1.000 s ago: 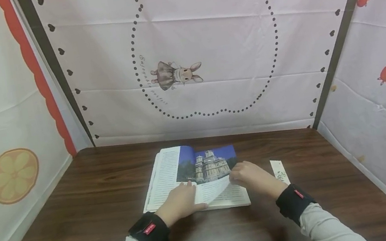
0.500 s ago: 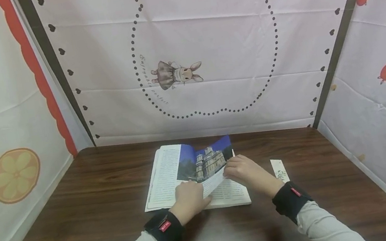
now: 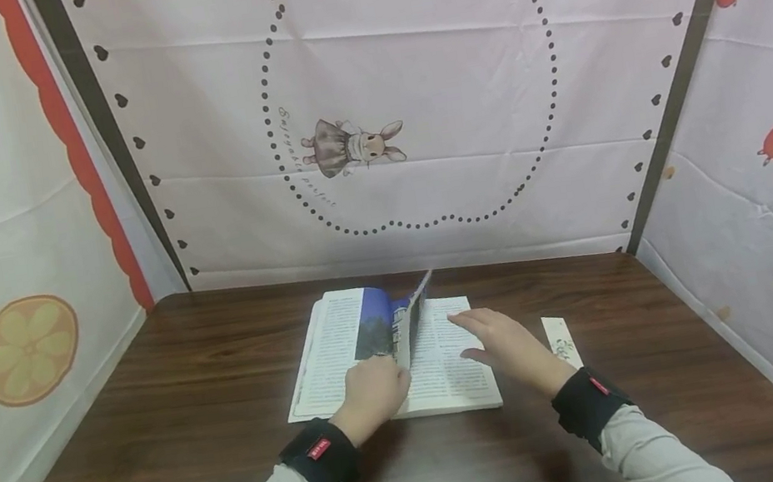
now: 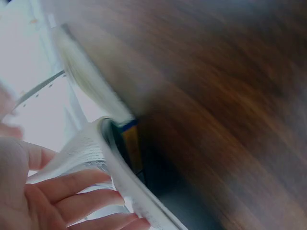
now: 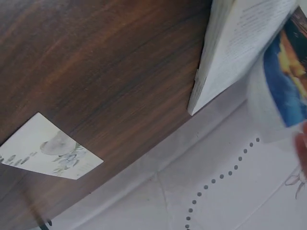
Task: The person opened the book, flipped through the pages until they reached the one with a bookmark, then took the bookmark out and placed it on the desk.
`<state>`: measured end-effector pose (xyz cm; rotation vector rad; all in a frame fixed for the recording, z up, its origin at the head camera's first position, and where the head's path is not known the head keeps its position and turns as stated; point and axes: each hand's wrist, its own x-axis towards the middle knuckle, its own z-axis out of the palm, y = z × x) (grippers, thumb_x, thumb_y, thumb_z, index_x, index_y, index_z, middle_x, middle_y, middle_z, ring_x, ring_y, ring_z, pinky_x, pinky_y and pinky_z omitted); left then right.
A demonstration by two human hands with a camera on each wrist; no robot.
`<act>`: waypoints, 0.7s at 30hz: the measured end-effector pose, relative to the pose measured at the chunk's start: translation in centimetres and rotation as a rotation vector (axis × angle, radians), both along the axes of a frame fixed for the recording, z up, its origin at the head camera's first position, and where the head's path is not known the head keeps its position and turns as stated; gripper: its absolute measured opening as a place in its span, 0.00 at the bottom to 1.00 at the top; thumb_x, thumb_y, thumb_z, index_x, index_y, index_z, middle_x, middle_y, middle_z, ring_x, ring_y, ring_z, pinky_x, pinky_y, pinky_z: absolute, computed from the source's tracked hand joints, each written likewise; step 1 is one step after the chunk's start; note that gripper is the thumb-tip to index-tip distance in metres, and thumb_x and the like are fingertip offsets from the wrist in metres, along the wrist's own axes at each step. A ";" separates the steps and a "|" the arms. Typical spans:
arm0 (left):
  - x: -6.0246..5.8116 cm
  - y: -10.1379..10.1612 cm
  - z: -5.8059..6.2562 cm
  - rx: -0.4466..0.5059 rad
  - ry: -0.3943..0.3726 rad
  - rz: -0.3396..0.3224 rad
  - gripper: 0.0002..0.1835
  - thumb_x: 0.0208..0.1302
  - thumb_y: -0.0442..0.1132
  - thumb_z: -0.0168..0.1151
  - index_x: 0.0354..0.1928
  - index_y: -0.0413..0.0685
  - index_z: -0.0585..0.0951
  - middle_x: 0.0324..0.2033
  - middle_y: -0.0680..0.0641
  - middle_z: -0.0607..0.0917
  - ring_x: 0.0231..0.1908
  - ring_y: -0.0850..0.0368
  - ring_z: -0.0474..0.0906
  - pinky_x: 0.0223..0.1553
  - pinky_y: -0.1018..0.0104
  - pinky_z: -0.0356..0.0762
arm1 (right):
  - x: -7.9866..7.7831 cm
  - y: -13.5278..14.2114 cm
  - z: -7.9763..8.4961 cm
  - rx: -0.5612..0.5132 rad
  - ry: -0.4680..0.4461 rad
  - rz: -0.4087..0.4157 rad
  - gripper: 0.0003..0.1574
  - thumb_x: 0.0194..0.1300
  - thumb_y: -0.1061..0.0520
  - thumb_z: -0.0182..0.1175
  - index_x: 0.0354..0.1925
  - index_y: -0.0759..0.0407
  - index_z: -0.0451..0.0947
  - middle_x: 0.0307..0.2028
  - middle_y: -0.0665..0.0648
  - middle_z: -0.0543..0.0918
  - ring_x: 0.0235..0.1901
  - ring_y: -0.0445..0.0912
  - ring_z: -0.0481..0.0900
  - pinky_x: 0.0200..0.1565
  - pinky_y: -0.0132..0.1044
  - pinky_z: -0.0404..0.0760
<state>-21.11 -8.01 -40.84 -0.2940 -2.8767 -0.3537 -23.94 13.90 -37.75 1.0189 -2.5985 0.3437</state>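
In the head view an open book (image 3: 331, 351) lies on the brown table. One photo page (image 3: 411, 325) stands nearly upright above the text page (image 3: 452, 348) on the right. My left hand (image 3: 375, 392) rests at the book's lower middle, beside the foot of this raised page. In the left wrist view its fingers (image 4: 86, 201) are spread and slightly bent over the paper, with the thumb apart from them. My right hand (image 3: 513, 347) hovers at the book's right edge, fingers extended and thumb apart, holding nothing. The right wrist view catches only a blurred bit of hand at its edge.
A white bookmark-like card (image 3: 562, 342) with a plant print lies on the table (image 3: 183, 442) right of the book, close to my right forearm. Printed white cloths (image 3: 440, 98) hang behind and at both sides of the table.
The photo page has swung from lying on the right to standing upright. My right hand has let go of it and spread its fingers. My left hand has moved slightly right, to the page's foot.
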 end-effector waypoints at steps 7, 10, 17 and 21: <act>-0.2 -2.7 1.0 0.608 -0.342 0.118 0.26 0.64 0.43 0.50 0.57 0.29 0.71 0.46 0.31 0.80 0.42 0.42 0.80 0.45 0.53 0.76 | 0.4 0.8 -1.4 0.191 -0.383 -0.062 0.31 0.48 0.54 0.72 0.49 0.65 0.78 0.46 0.61 0.83 0.46 0.52 0.80 0.52 0.47 0.77; -0.4 -3.8 1.3 0.811 -0.410 0.189 0.28 0.65 0.42 0.49 0.62 0.31 0.66 0.50 0.32 0.78 0.48 0.44 0.78 0.48 0.57 0.75 | 0.4 0.8 -1.9 0.217 -0.403 -0.049 0.30 0.44 0.53 0.74 0.45 0.64 0.78 0.38 0.58 0.84 0.36 0.47 0.79 0.45 0.45 0.79; -0.1 -5.8 1.3 0.832 -0.168 0.210 0.18 0.57 0.33 0.55 0.47 0.27 0.75 0.38 0.33 0.83 0.34 0.48 0.80 0.34 0.62 0.76 | 0.5 0.4 -2.2 0.248 -0.392 -0.107 0.39 0.39 0.50 0.77 0.49 0.67 0.77 0.38 0.60 0.85 0.34 0.47 0.79 0.43 0.44 0.79; 0.3 -6.3 1.0 0.592 0.030 0.164 0.26 0.48 0.27 0.57 0.54 0.29 0.72 0.41 0.29 0.83 0.39 0.37 0.80 0.41 0.49 0.77 | 0.6 0.3 -2.3 0.268 -0.393 -0.128 0.42 0.39 0.49 0.77 0.51 0.68 0.76 0.37 0.59 0.84 0.32 0.45 0.77 0.42 0.43 0.78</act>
